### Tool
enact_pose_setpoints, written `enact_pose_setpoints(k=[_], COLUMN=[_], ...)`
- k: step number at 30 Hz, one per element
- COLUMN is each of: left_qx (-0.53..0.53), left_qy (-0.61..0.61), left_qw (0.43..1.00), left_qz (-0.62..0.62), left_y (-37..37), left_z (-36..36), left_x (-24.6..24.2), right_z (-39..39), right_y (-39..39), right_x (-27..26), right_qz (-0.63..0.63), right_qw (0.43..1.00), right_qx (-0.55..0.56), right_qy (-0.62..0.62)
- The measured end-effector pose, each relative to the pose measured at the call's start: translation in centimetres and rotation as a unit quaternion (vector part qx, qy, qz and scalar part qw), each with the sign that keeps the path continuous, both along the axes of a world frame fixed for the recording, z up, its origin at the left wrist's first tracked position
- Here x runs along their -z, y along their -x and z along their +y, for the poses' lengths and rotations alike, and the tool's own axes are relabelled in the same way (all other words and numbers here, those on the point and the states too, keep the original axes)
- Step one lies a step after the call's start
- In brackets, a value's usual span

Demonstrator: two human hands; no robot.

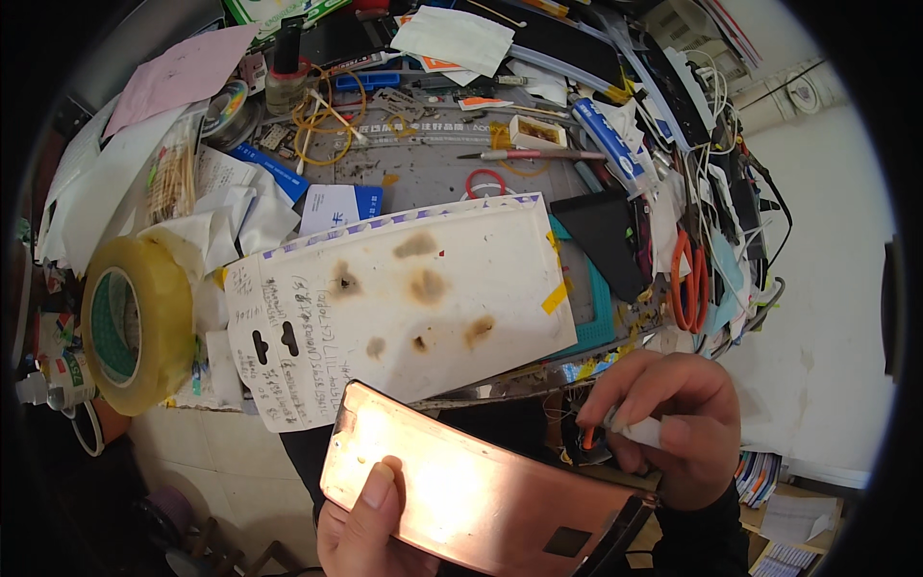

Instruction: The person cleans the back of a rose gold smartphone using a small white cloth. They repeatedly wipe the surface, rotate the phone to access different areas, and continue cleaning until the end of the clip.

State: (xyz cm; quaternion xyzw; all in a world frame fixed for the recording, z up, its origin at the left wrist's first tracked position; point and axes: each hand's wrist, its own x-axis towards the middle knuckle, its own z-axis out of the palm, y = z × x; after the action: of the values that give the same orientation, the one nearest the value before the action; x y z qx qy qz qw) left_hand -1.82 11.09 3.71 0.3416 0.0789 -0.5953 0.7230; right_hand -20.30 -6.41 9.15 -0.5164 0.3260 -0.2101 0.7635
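Observation:
A phone display panel (447, 476), its copper-coloured back turned up and glaring with light, is held at the front of the bench. My left hand (368, 519) grips its lower left edge, the thumb pressed flat on the copper. My right hand (670, 418) is raised beyond the panel's right end and pinches a small white piece (640, 430), possibly folded tissue, between thumb and fingers. Behind the panel, a white card sheet (461, 339) with brown scorch marks and handwriting lies tilted over the bench edge.
At left stands a roll of clear tape (173, 324), with a bag of cotton swabs (173, 180) behind it. A craft knife (533, 155) and a blue tube (609, 141) lie beyond the sheet. Orange-handled scissors (690, 285) and tangled white cables (696, 195) crowd the right side.

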Motion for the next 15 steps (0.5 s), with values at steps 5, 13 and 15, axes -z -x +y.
enact_pose_setpoints(k=[5, 13, 15], left_qx=[0.0, -0.018, -0.012], left_qy=[0.002, 0.016, 0.038], left_qw=[1.0, 1.0, 0.999], left_qz=[0.019, 0.01, 0.004], left_y=[0.0, 0.1, 0.0], left_z=[0.1, 0.8, 1.0], left_x=[-0.1, 0.4, 0.7], right_z=[0.1, 0.3, 0.3], right_y=[0.6, 0.6, 0.7], right_x=[0.5, 1.0, 0.5], right_qz=[-0.055, -0.097, -0.073], right_qw=[0.996, 0.975, 0.97], right_qx=[-0.072, -0.178, -0.184], right_qy=[0.018, 0.088, 0.138])
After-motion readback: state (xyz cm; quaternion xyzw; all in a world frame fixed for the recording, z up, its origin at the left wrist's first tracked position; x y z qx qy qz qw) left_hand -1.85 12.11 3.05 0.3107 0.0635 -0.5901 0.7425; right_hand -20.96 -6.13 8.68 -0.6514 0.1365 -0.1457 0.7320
